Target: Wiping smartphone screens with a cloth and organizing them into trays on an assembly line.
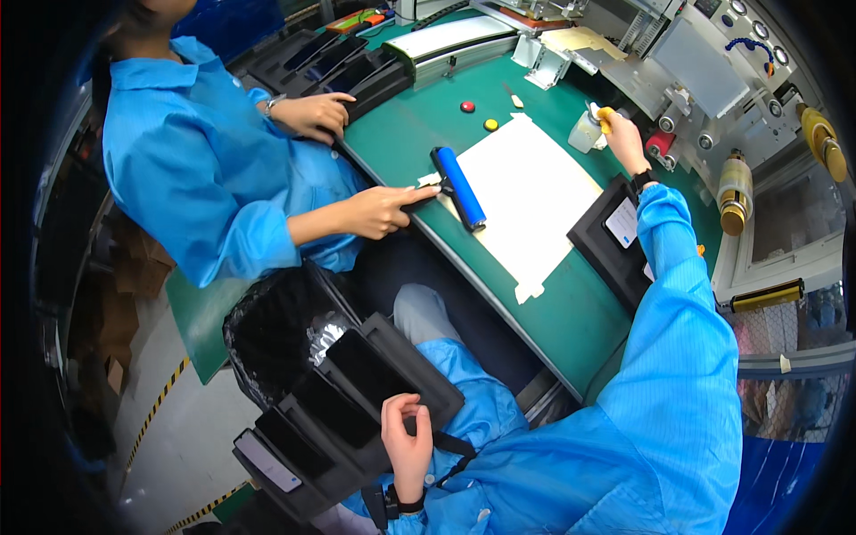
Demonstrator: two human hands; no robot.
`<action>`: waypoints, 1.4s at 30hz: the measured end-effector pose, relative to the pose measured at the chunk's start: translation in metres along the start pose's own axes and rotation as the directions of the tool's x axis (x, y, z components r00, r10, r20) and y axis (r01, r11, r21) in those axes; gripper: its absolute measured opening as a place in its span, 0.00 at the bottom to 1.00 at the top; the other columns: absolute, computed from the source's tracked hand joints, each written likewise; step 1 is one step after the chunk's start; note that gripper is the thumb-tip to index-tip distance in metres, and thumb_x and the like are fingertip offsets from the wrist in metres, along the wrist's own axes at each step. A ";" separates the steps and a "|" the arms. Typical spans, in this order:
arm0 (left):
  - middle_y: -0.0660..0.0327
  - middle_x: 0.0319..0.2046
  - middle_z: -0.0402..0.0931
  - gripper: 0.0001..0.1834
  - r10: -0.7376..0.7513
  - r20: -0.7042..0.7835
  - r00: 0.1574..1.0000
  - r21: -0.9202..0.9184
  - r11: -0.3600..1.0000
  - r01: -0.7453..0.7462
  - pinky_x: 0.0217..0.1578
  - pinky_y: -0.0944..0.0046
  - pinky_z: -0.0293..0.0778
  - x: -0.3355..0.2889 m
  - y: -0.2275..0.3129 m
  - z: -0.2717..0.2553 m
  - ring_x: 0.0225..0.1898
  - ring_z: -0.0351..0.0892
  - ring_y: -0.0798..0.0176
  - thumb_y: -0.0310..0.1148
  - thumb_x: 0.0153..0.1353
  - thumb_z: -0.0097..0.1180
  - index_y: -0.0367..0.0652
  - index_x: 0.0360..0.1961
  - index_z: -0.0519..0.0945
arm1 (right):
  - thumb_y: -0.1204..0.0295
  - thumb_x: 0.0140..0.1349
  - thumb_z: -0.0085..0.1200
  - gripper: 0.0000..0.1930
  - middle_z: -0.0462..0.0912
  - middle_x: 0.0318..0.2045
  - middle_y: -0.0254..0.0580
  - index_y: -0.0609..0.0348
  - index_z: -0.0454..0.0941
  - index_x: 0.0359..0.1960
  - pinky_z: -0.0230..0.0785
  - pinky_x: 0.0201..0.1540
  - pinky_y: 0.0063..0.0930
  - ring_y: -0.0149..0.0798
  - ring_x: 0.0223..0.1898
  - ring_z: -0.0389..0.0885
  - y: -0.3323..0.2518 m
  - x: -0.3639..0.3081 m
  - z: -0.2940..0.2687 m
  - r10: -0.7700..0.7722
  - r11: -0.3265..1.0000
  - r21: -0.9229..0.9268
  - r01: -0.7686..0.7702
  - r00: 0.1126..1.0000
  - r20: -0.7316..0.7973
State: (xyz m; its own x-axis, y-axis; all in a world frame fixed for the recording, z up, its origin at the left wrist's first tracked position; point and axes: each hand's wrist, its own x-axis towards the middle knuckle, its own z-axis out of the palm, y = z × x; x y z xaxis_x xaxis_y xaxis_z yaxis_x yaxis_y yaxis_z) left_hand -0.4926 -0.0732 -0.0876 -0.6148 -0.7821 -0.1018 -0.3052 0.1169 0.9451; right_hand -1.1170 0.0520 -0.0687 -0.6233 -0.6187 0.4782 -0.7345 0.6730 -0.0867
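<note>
My left hand [408, 446] is over the near edge of a black foam tray [419, 357] on my lap. Its fingers are loosely bent, the thumb stands apart, and I see nothing in them. Several phones lie in the tray's slots; the leftmost phone [267, 460] has a lit screen, the others are dark. My right hand [624, 143] reaches far across the green table, closed on a small yellow cloth [606, 119]. The cloth is at the top of a pale translucent bottle [584, 135]. Beneath my right arm, a second black tray [593, 239] holds a lit phone [621, 223].
At the left a co-worker's hand [385, 212] holds a blue roller [462, 189] over a white sheet [526, 196] taped to the table. Red [467, 106] and yellow [491, 125] round pieces lie beyond. A machine with rollers [736, 192] stands at right, a black-lined bin [267, 334] at left.
</note>
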 end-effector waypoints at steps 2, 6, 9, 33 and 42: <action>0.58 0.37 0.73 0.09 0.015 0.019 1.000 -0.038 0.999 -0.014 0.40 0.69 0.73 -0.004 -0.001 0.000 0.37 0.76 0.67 0.19 0.59 0.53 0.34 0.41 0.74 | 0.74 0.56 0.53 0.11 0.82 0.38 0.53 0.58 0.78 0.42 0.72 0.39 0.43 0.55 0.40 0.80 0.026 0.005 0.000 -0.034 0.999 -0.008 0.033 0.990 -0.135; 0.57 0.38 0.74 0.08 0.064 -0.014 0.998 -0.063 0.996 -0.064 0.40 0.68 0.73 -0.009 -0.002 -0.006 0.36 0.78 0.65 0.19 0.58 0.54 0.35 0.40 0.75 | 0.75 0.64 0.53 0.13 0.84 0.40 0.39 0.61 0.78 0.49 0.71 0.44 0.23 0.31 0.40 0.81 -0.051 -0.026 -0.054 0.150 0.849 0.526 -0.053 0.978 -0.144; 0.56 0.38 0.75 0.08 0.135 -0.005 0.991 -0.105 0.985 -0.134 0.39 0.67 0.74 -0.014 -0.002 -0.006 0.37 0.79 0.64 0.19 0.57 0.54 0.35 0.40 0.76 | 0.77 0.62 0.55 0.13 0.83 0.40 0.39 0.67 0.77 0.47 0.70 0.45 0.22 0.30 0.40 0.79 -0.133 -0.110 -0.081 -0.006 0.688 0.719 -0.096 0.991 0.137; 0.52 0.38 0.71 0.16 0.251 -0.126 0.960 0.207 0.953 -0.222 0.39 0.60 0.73 -0.066 -0.093 -0.058 0.37 0.74 0.53 0.25 0.49 0.65 0.36 0.38 0.74 | 0.79 0.48 0.62 0.16 0.81 0.38 0.45 0.58 0.80 0.42 0.73 0.43 0.32 0.47 0.39 0.80 -0.446 -0.278 -0.035 -0.709 0.519 0.783 0.343 0.684 0.171; 0.55 0.36 0.74 0.09 0.237 0.054 0.970 0.174 0.954 -0.243 0.39 0.58 0.73 -0.065 -0.116 -0.053 0.39 0.76 0.51 0.24 0.52 0.61 0.37 0.34 0.77 | 0.80 0.42 0.55 0.16 0.76 0.31 0.48 0.65 0.76 0.37 0.69 0.41 0.40 0.52 0.37 0.75 -0.502 -0.163 0.040 -0.891 0.417 0.557 0.719 0.443 0.095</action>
State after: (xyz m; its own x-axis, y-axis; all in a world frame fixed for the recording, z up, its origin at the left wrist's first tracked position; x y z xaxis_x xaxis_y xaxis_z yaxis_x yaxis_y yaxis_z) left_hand -0.3788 -0.0685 -0.1744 -0.7077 -0.6982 0.1084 -0.2690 0.4081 0.8724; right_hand -0.6570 -0.2010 -0.1380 0.3530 -0.9126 0.2065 -0.9033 -0.3899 -0.1788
